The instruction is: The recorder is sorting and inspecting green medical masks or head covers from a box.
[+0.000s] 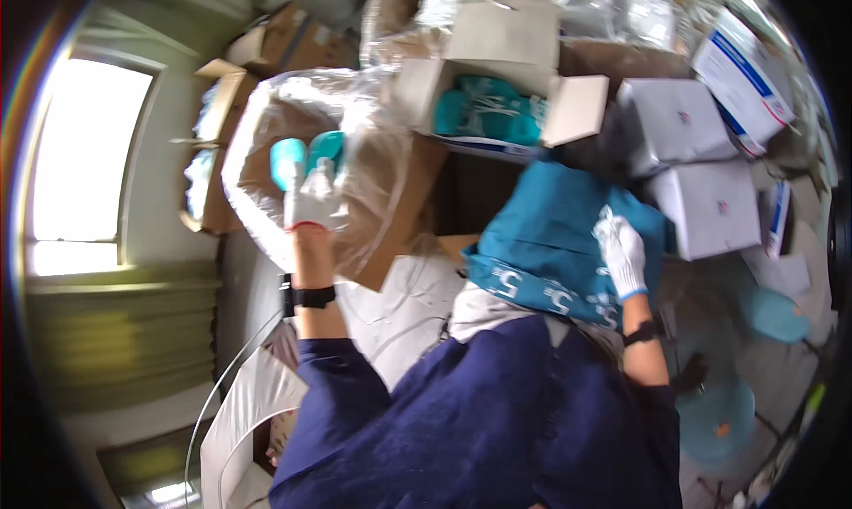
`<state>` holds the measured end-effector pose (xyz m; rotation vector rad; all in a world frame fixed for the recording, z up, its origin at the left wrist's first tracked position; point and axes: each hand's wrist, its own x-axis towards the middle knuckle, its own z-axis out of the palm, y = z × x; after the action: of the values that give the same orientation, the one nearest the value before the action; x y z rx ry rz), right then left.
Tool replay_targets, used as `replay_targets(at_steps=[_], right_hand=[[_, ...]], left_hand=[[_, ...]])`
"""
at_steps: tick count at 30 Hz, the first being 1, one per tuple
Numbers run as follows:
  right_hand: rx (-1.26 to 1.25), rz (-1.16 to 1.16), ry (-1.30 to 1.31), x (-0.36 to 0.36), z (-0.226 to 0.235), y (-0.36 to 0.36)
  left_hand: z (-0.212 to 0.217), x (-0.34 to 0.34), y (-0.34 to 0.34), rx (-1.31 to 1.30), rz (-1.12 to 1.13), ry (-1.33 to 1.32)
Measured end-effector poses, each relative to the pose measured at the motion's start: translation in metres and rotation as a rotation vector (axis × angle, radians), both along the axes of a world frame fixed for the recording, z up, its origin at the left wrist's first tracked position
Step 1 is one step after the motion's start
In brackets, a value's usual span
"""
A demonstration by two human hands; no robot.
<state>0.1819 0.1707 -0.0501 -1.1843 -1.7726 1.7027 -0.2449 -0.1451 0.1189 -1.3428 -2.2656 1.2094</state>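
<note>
My left hand [311,198], in a white glove with a red cuff, is closed on two teal rounded pieces, one light [287,161] and one darker [326,148]. It holds them above an open carton lined with clear plastic [257,127]. My right hand [619,247], in a white glove with a blue cuff, is over the teal cloth [541,225] across my lap. Its fingers look curled, and whatever they may hold is hidden. Ahead, an open white box [501,39] contains several teal pieces [488,110] with white strands across them.
White cartons [710,207] are stacked at the right, with a white-and-blue box [741,74] tilted above them. Pale blue round stools [714,420] stand at lower right. Brown cartons [213,189] line the far left, near a bright window [84,154]. Clear plastic bags [621,12] lie along the back.
</note>
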Motion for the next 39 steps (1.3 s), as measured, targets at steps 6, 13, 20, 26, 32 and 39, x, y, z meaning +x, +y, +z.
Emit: replay_targets(at_steps=[6, 13, 20, 26, 32, 39], right_hand=[[-0.619, -0.178, 0.624, -0.004, 0.08, 0.004], [-0.767, -0.174, 0.752, 0.016, 0.126, 0.006], [-0.764, -0.168, 0.742, 0.033, 0.128, 0.0], [-0.854, -0.157, 0.743, 0.029, 0.123, -0.003], [-0.714, -0.166, 0.894, 0.032, 0.113, 0.008], [0.652, 0.321, 0.002, 0.018, 0.144, -0.039]], left_hand=[[-0.033, 0.094, 0.095, 1.647, 0.729, -1.988], [-0.054, 0.246, 0.2, 0.867, 0.01, -2.013], [-0.031, 0.283, 0.215, 0.83, -0.247, -1.873], [-0.047, 0.293, 0.216, 0.875, -0.348, -1.776], [-0.042, 0.289, 0.209, 0.534, 0.077, -2.112], [-0.025, 0.276, 0.182, 0.53, -0.275, -1.892]])
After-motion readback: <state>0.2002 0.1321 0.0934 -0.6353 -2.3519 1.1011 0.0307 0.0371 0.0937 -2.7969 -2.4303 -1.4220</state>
